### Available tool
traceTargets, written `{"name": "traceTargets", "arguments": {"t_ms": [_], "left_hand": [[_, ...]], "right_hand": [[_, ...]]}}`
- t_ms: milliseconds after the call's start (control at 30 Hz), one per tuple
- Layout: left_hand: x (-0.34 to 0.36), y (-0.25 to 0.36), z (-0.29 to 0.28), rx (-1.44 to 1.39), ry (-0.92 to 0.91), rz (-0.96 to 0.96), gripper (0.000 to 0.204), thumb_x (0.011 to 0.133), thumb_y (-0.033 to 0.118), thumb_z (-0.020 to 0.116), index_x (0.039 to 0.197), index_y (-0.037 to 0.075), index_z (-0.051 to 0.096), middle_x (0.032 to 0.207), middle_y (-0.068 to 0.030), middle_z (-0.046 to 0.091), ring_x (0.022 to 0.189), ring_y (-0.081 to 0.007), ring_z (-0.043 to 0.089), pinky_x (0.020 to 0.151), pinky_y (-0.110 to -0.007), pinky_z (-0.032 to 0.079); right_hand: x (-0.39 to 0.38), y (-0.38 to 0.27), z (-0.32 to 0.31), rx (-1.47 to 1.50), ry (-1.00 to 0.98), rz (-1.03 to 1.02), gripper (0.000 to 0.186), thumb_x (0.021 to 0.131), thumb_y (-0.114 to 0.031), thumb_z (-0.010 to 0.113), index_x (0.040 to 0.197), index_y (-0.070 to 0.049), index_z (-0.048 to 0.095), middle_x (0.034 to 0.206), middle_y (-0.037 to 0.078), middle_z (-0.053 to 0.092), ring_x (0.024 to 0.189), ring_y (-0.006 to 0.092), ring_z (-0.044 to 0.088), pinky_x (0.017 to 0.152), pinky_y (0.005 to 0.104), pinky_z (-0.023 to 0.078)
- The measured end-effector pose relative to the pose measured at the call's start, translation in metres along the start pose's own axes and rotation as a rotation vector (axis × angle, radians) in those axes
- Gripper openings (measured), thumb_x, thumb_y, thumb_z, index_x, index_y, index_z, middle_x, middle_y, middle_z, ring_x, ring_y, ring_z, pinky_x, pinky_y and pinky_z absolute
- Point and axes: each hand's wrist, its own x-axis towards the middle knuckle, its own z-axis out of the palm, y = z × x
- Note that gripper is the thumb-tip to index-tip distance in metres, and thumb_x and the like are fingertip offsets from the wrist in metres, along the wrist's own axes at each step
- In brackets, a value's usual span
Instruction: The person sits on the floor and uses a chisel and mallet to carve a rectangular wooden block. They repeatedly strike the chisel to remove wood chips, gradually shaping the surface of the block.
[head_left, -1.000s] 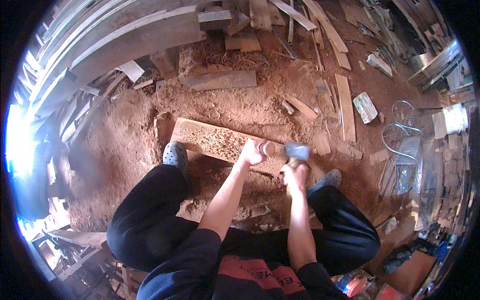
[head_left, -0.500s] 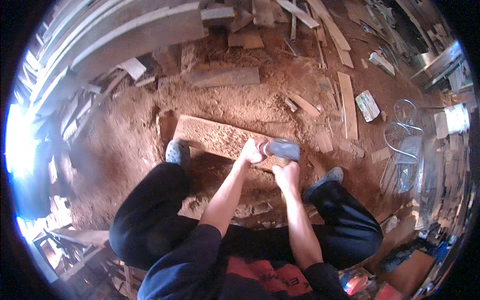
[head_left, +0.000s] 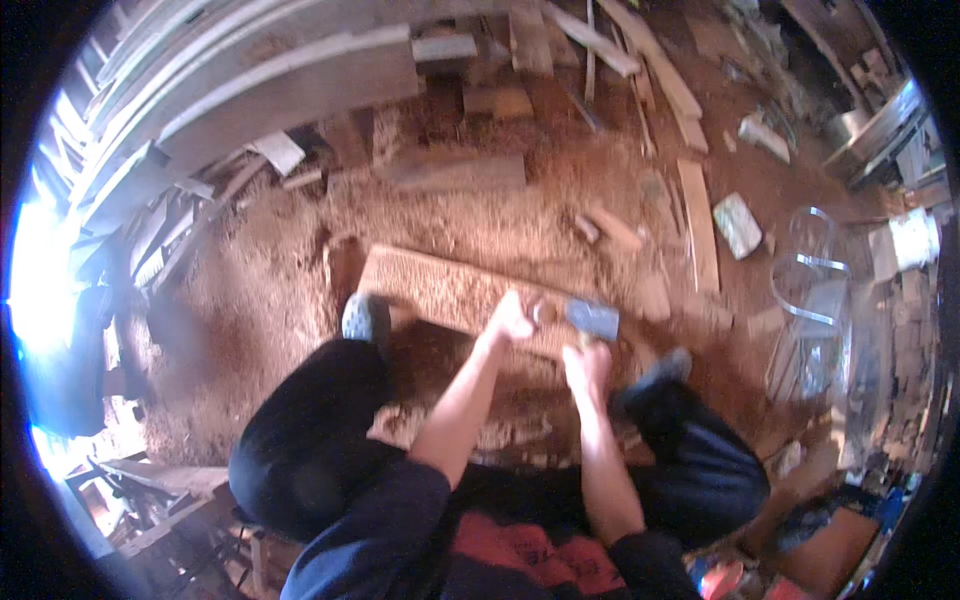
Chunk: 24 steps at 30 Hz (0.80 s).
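Note:
My left hand is closed round an upright chisel. Only the round wooden end of its handle shows; the blade is hidden below. My right hand grips a hammer by its short visible handle, the grey metal head just right of the chisel and apart from it. Under both hands lies a long wooden board, slanting down to the right, its top rough with carved marks and chips. My left shoe touches the board's left end; my right shoe is near its right end.
Reddish ground with wood chips surrounds the board. Stacked long planks stand at the far left. Loose wood strips, a pale block and a metal-framed chair are to the right. A white bucket stands at the right edge.
The hammer head has moved right, off the chisel's handle end, which is now uncovered. My right hand has shifted slightly right and down. The whole view has shifted a little.

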Motion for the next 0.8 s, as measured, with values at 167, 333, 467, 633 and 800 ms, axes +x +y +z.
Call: {"name": "traceTargets", "arguments": {"t_ms": [167, 333, 467, 633, 800], "left_hand": [[0.003, 0.003, -0.006, -0.039, -0.002, -0.122, 0.029, 0.057, 0.024, 0.069, 0.081, 0.008, 0.064, 0.074, -0.0149, 0.064, 0.071, -0.0275, 0.064, 0.064, -0.036, 0.049], [0.001, -0.011, -0.033, -0.238, 0.162, -0.085, 0.021, 0.053, 0.006, 0.069, 0.072, 0.003, 0.059, 0.066, -0.0022, 0.06, 0.062, -0.0098, 0.054, 0.058, -0.026, 0.046], [0.005, -0.02, -0.024, -0.326, 0.23, -0.133, 0.024, 0.054, 0.008, 0.067, 0.076, 0.004, 0.061, 0.069, -0.0068, 0.062, 0.063, -0.0171, 0.059, 0.061, -0.029, 0.048], [0.011, 0.005, 0.019, 0.196, 0.101, -0.123, 0.031, 0.056, 0.027, 0.066, 0.082, 0.011, 0.064, 0.08, -0.0128, 0.066, 0.078, -0.0315, 0.064, 0.069, -0.038, 0.051], [0.025, -0.027, -0.043, -0.568, 0.413, 0.202, 0.013, 0.059, 0.01, 0.058, 0.071, 0.009, 0.057, 0.061, -0.0053, 0.056, 0.057, -0.0194, 0.055, 0.054, -0.031, 0.045]], "right_hand": [[0.018, 0.05, 0.009, 0.077, 0.051, 0.165, 0.022, 0.061, -0.013, 0.061, 0.065, 0.008, 0.056, 0.053, 0.017, 0.057, 0.041, 0.0257, 0.056, 0.039, 0.0371, 0.045], [0.026, 0.081, 0.051, -0.091, -0.072, 0.123, 0.021, 0.066, -0.013, 0.058, 0.07, 0.007, 0.061, 0.062, 0.02, 0.062, 0.051, 0.0302, 0.062, 0.048, 0.0405, 0.048], [0.018, 0.083, 0.065, -0.14, -0.203, 0.215, 0.023, 0.07, -0.01, 0.051, 0.07, 0.01, 0.063, 0.063, 0.023, 0.062, 0.055, 0.0312, 0.064, 0.05, 0.0392, 0.05], [0.019, 0.07, 0.062, -0.125, -0.291, 0.271, 0.024, 0.069, -0.009, 0.05, 0.069, 0.012, 0.06, 0.065, 0.024, 0.063, 0.055, 0.0331, 0.064, 0.051, 0.0406, 0.051], [0.014, 0.065, 0.063, -0.076, -0.27, 0.301, 0.028, 0.068, -0.015, 0.057, 0.078, 0.011, 0.062, 0.084, 0.031, 0.062, 0.081, 0.0428, 0.063, 0.071, 0.0455, 0.052]]}}
